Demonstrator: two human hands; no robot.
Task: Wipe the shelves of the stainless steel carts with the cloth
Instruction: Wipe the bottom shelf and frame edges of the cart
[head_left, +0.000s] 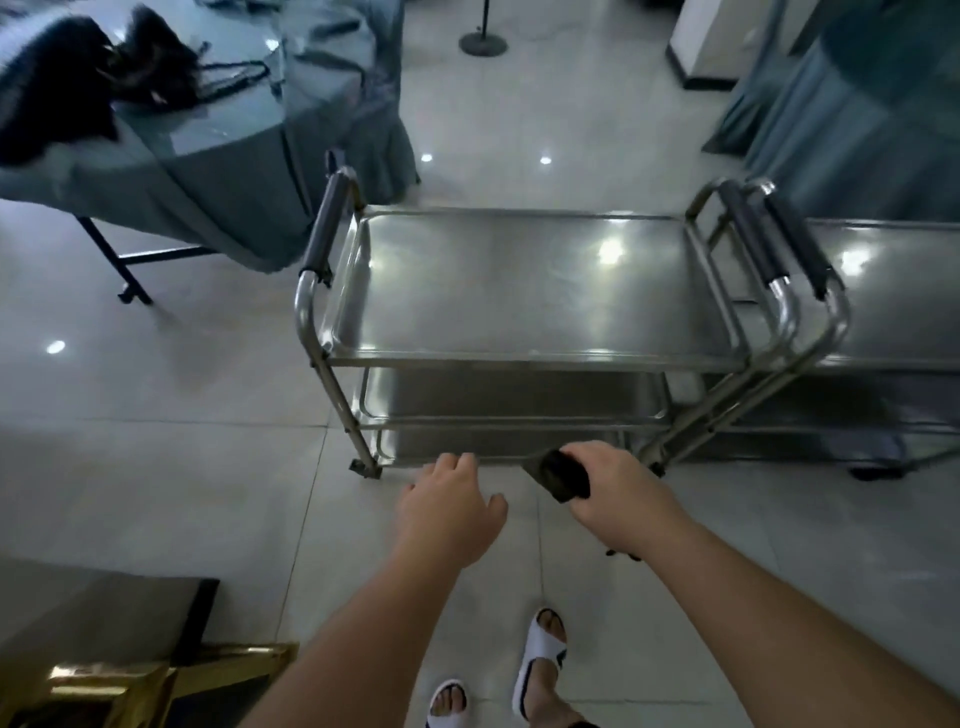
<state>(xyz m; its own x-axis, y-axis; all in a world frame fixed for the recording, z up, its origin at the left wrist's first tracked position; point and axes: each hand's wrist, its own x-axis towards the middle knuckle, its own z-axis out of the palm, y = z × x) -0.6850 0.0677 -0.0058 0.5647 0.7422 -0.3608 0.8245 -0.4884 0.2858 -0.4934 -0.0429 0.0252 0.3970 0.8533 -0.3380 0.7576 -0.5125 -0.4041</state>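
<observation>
Far left: round table (218, 130) under grey-green drape, dark garment and cords (130, 67) heaped on top; folding leg exposed below. Not in the working path. Near left corner: dark slab and gold-coloured frame (156, 680), well apart from the work.

Left hand (449, 512) low in front of the first cart, fingers loosely curled, holding nothing; judged free to steady the frame or reach for the handle. No contact with the cart visible.

First cart (519, 291) centre, three stainless shelves stacked; top shelf bare and reflecting ceiling lights, middle and lowest shelves partly hidden beneath it. Padded handle (327, 223) at left end, a second at right. Lower shelves reachable only from the open near side, under the rims above.

Right hand (618, 493) just right of the left, clenched round a dark folded cloth (563, 475), held near the lowest shelf edge but not clearly touching it. Judged carried ready; wiping not yet under way.

Second cart (893, 291) hard against the right end of the first, handles nearly interlocked; likely to hinder access to that end. Draped furniture (831, 104) behind it at far right. Stanchion base (483, 44) far centre. White sandals (540, 660) on tile floor (156, 415) below, standing close to the near side.
</observation>
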